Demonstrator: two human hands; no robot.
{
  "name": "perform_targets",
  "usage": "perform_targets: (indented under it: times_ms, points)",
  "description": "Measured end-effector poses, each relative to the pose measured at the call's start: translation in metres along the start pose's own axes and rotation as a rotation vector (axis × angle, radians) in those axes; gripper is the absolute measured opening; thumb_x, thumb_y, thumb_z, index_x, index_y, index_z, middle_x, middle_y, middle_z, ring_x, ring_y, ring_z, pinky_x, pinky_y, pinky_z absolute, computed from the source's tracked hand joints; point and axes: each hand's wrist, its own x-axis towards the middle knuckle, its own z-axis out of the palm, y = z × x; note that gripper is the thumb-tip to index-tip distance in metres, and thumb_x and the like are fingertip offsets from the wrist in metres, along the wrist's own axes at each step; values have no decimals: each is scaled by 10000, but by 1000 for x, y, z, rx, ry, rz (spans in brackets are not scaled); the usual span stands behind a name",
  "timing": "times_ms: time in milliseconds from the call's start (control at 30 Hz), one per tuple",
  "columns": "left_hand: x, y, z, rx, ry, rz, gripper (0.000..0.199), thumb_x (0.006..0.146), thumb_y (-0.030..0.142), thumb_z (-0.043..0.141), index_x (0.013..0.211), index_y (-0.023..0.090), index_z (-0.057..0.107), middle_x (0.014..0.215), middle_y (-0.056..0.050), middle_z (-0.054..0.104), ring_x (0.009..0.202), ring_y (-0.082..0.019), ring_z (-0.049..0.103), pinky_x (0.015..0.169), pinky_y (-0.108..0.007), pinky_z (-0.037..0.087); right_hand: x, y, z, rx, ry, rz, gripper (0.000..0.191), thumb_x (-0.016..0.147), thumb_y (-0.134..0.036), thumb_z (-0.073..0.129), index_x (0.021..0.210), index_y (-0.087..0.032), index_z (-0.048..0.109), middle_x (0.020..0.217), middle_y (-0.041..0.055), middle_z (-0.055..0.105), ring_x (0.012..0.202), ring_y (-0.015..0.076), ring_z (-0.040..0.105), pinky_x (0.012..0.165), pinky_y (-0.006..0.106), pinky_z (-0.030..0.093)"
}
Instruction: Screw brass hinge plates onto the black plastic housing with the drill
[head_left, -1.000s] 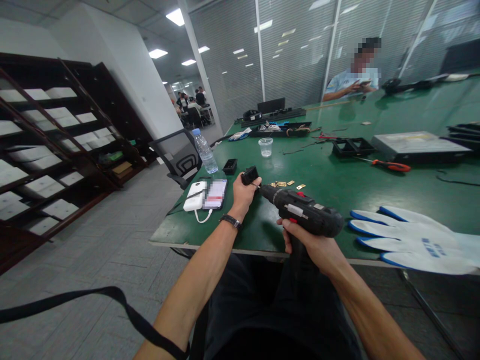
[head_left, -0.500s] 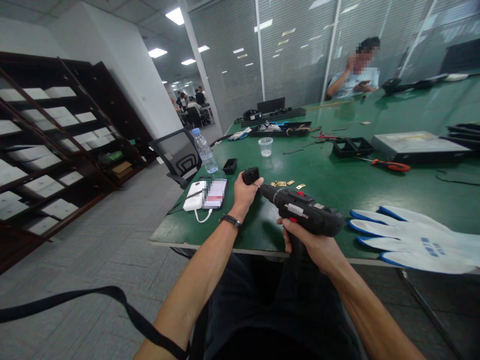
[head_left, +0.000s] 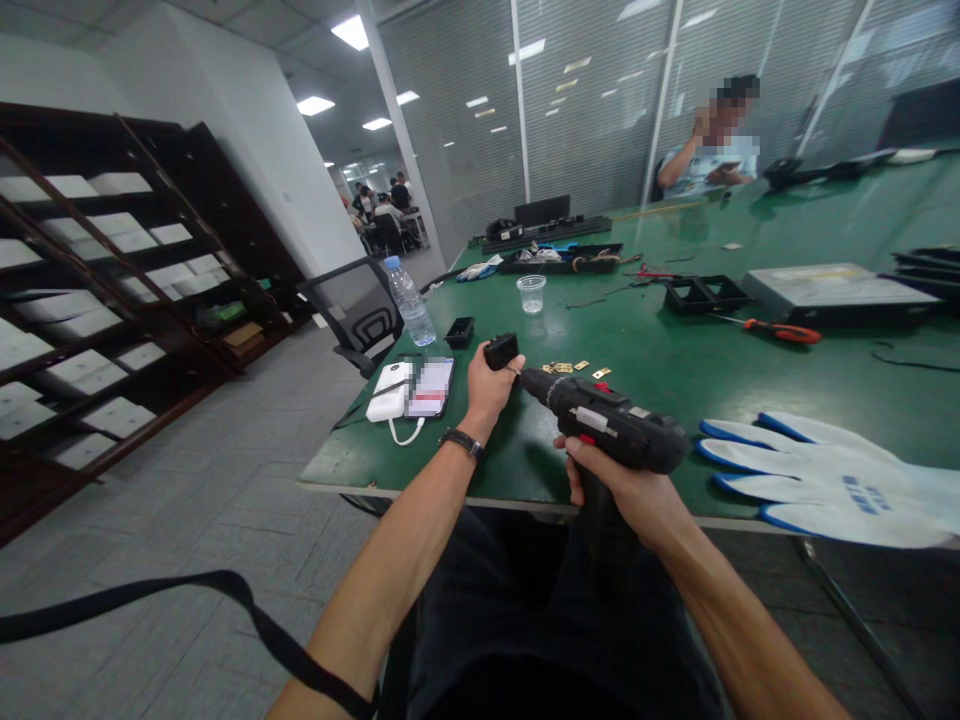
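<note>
Head: drill (head_left: 622,425) seemingly meets black part (head_left: 502,350).

drill (head_left: 637,432): matt plastic | small plates (head_left: 602,373): shiny metal | tabletop (head_left: 660,350): smooth, glossy | glove (head_left: 832,475): cloth

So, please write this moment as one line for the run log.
left hand: holds black part | right hand: grips drill, nose toward black part | contact: unclear | on table: gold-coloured plates
</note>
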Motion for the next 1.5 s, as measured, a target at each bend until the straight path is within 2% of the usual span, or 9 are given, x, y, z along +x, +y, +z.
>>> perform_targets:
  times_ms: [233, 600, 800, 1267, 1500]
  points:
    - [-1, 1, 1, -115, -17, -56, 341, 719, 266, 799, 1018, 166, 670, 946, -29, 687, 855, -161, 603, 792, -271, 480, 0, 1, 0, 22, 12, 21, 494, 879, -640, 675, 701, -180, 649, 683, 44, 648, 598, 162, 597, 592, 294, 478]
    - [-1, 2, 2, -209, -19, -120, 323, 698, 250, 799, 980, 154, 676, 933, -37, 695, 820, -156, 606, 764, -273, 491, 3, 3, 0, 18, 5, -6, 481, 892, -631, 665, 737, -175, 678, 685, 44, 647, 588, 161, 601, 607, 301, 485]
    - [-2, 5, 2, -178, -18, -124, 376, 685, 287, 828, 1003, 157, 676, 955, -43, 702, 845, -164, 610, 797, -283, 490, 3, 4, 1, 19, 16, -3, 487, 891, -636, 663, 734, -175, 667, 679, 44, 646, 590, 165, 603, 606, 304, 486]
    - [0, 2, 0, -44, -3, -76, 356, 701, 280, 823, 986, 178, 636, 951, -32, 670, 878, -170, 602, 858, -306, 480, 2, 2, 2, 27, 6, 5, 507, 881, -647, 661, 701, -174, 641, 679, 41, 643, 586, 154, 594, 597, 290, 480]
    - [-1, 1, -1, -39, -5, -59, 378, 700, 271, 820, 1016, 180, 632, 968, -30, 669, 917, -177, 615, 891, -318, 494, 0, -2, 3, 54, -14, -13, 451, 881, -610, 672, 734, -186, 638, 681, 26, 629, 597, 165, 600, 606, 304, 484]
